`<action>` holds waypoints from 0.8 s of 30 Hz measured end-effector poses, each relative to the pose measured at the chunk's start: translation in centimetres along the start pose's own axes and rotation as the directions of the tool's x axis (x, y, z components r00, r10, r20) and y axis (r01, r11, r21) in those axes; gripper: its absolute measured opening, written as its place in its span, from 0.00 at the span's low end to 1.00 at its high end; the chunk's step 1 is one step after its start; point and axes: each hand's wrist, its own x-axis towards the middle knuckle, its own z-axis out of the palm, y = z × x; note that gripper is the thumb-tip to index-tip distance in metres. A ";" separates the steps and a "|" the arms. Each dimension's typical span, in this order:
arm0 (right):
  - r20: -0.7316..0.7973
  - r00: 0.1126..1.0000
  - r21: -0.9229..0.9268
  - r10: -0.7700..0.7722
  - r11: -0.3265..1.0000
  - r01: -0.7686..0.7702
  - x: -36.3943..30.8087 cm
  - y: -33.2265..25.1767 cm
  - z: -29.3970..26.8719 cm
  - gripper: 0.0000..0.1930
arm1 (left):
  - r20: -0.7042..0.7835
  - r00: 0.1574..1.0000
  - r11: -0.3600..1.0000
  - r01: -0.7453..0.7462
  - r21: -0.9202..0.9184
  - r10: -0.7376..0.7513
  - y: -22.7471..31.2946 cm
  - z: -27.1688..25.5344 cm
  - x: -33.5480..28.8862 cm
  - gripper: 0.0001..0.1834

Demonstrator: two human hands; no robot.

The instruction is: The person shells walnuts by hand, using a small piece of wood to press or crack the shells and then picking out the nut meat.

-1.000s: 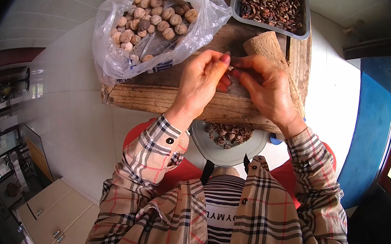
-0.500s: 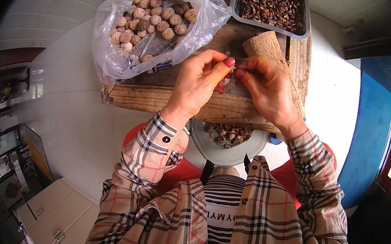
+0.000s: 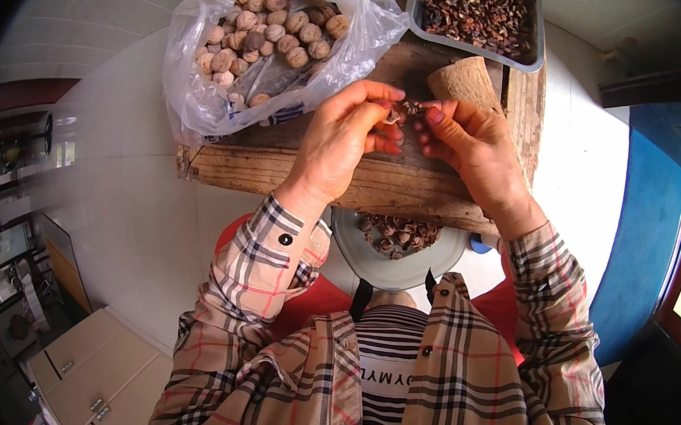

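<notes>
Above the front of a wooden table (image 3: 269, 171), my left hand (image 3: 337, 140) and my right hand (image 3: 480, 152) meet almost fingertip to fingertip. My left thumb and fingers are closed on a piece of walnut shell (image 3: 395, 117). A dark brown bit of walnut kernel (image 3: 412, 108) sits between the two hands, pinched by my right thumb and forefinger. To the left, whole walnuts (image 3: 274, 32) fill a clear plastic bag (image 3: 184, 66). Shelled walnut kernels (image 3: 477, 13) lie in a grey metal tray (image 3: 496, 56) at the far right.
A short log-like block (image 3: 464, 81) lies just beyond my right hand. Below the table edge, a pale basin (image 3: 352, 256) holds broken walnut shells (image 3: 400, 235). Beige cabinets (image 3: 97, 361) stand at the lower left, and a blue panel (image 3: 649, 225) is at the right.
My fingertips have drawn a little apart, and the brown kernel and shell piece now show between them. The bag, tray and table sit slightly shifted in the view.
</notes>
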 end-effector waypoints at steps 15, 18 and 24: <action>0.082 0.977 0.102 0.197 0.973 -0.205 0.1 0.2 -0.2 0.15 | -0.036 0.991 0.972 -0.119 0.200 0.129 0.0 0.8 -0.4 0.08; -0.015 0.988 0.033 0.151 0.988 -0.150 -0.2 0.1 0.4 0.16 | -0.079 0.990 0.970 -0.099 0.222 0.119 -0.1 0.7 -0.3 0.09; -0.013 0.990 -0.262 -0.143 0.956 0.135 -0.6 -0.3 1.1 0.14 | -0.049 0.881 0.732 -0.359 0.579 0.471 -0.8 0.6 0.0 0.07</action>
